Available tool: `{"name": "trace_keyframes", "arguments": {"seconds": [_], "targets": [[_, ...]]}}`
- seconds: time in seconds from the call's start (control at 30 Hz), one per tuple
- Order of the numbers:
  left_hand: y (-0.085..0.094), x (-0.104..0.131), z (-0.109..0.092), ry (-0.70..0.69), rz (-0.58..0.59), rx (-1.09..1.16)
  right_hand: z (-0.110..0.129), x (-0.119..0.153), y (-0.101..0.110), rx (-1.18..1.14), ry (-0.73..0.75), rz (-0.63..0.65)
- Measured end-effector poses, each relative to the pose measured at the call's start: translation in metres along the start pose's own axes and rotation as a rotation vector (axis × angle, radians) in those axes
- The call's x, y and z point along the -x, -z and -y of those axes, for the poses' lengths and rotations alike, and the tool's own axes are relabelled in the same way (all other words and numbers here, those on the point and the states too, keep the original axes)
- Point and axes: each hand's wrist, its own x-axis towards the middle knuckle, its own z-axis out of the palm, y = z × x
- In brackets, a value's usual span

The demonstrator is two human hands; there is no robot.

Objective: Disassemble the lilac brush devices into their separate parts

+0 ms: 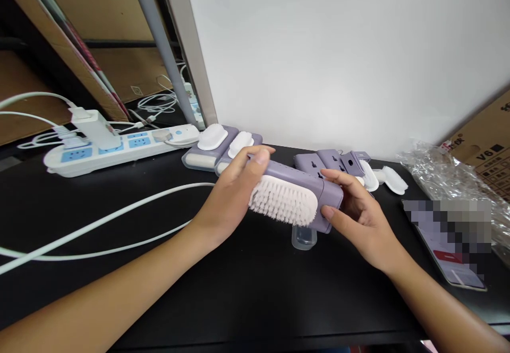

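A purple holder (292,171) is held up above the black table, tilted down toward the right. On its near side sits a white brush (283,201) with its bristles facing me. My left hand (235,193) grips the holder's left end, with the thumb on top. The fingers and thumb of my right hand (362,215) close on the right end. Just below the holder, a clear plastic cup (304,237) is partly hidden by it.
Purple holders with white brushes (212,137) lie behind my left hand, beside a power strip (119,151) with white cables (119,215). More purple parts (330,157) and a loose white brush (394,180) rest behind my right hand. Rightward are a tablet-like device (446,252), crumpled plastic (446,172) and a carton (486,140).
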Motion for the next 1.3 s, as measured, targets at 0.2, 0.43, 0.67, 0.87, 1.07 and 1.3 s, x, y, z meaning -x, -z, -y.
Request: {"name": "trace_keyframes", "arguments": {"seconds": [0.2,0.43,0.67,0.87,1.07,1.3], "targets": [[-0.005,0.004,-0.009,0.056,-0.064,0.224,0.006,-0.002,0.002,-0.022,-0.143,0.079],[-0.006,0.002,-0.009,0.072,-0.080,0.246,0.011,-0.002,0.003,-0.118,-0.161,0.094],[-0.008,0.003,-0.009,0.073,-0.066,0.251,0.014,-0.003,0.005,-0.172,-0.155,0.156],[-0.006,0.002,-0.010,0.055,-0.055,0.258,0.019,-0.002,0.004,-0.160,-0.125,0.121],[-0.005,0.000,-0.011,0.059,-0.063,0.275,0.018,0.001,0.003,-0.176,-0.103,0.106],[-0.001,-0.007,-0.008,0.079,-0.119,0.289,0.015,-0.004,0.005,-0.247,-0.161,0.101]]}}
